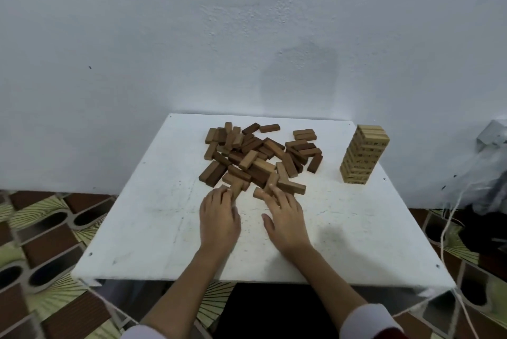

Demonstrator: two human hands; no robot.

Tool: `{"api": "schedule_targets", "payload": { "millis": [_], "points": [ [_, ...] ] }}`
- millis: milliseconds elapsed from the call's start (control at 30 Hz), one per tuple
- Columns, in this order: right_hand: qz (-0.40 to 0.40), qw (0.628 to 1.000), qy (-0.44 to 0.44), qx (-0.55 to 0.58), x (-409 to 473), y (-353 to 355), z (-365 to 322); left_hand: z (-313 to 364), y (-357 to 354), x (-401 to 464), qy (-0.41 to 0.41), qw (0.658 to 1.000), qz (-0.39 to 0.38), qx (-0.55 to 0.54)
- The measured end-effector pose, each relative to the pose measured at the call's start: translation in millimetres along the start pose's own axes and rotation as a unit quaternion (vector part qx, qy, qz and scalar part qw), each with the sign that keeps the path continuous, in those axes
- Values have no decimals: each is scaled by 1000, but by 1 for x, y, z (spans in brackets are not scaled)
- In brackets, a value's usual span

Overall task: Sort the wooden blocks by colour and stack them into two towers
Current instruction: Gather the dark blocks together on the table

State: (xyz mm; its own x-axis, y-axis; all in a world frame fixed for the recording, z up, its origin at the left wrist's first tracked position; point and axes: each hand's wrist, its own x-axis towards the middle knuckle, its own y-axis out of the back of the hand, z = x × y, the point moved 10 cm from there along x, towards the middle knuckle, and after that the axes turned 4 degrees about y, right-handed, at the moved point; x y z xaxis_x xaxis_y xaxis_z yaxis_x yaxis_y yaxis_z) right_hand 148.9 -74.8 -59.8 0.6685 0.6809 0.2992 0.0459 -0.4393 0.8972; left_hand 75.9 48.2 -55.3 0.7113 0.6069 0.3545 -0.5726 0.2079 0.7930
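Note:
A loose pile of brown wooden blocks (pixel 258 155), some darker and some lighter, lies scattered across the far middle of the white table (pixel 153 215). A finished tower of pale blocks (pixel 363 155) stands upright at the table's far right. My left hand (pixel 219 218) lies at the pile's near edge, its fingertips curled round a light brown block (pixel 236 187). My right hand (pixel 285 215) reaches beside it with straight fingers that touch another light block (pixel 259 192) at the pile's front.
The table stands against a white wall. A patterned tiled floor (pixel 41 242) surrounds it. At the far right lie plastic bags (pixel 482 174) and a thin white cord (pixel 450 229) that hangs near the table's right edge.

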Motion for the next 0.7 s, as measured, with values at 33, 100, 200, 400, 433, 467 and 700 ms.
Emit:
{"api": "schedule_targets", "payload": {
  "millis": [33,100,200,400,433,467,700],
  "points": [
    [9,1000,-11,13,-1,2,2,-1,2,-3,6,1000,3,7],
    [23,998,-27,42,-3,5,6,-2,4,-7,15,1000,7,9],
    [39,997,-35,52,-3,8,5,-4,4,-8,25,1000,12,-14],
    [44,994,-5,-104,-3,5,-1,-3,-1,-8,77,992,16,-99],
    [49,991,-25,-120,-3,5,3,-1,-3,-9,75,991,14,-107],
    [57,989,-43,-132,-3,6,7,0,-5,-10,71,991,11,-116],
    [85,990,4,-112,-5,9,-1,0,-2,-15,52,977,-6,-209]
  ]
}}
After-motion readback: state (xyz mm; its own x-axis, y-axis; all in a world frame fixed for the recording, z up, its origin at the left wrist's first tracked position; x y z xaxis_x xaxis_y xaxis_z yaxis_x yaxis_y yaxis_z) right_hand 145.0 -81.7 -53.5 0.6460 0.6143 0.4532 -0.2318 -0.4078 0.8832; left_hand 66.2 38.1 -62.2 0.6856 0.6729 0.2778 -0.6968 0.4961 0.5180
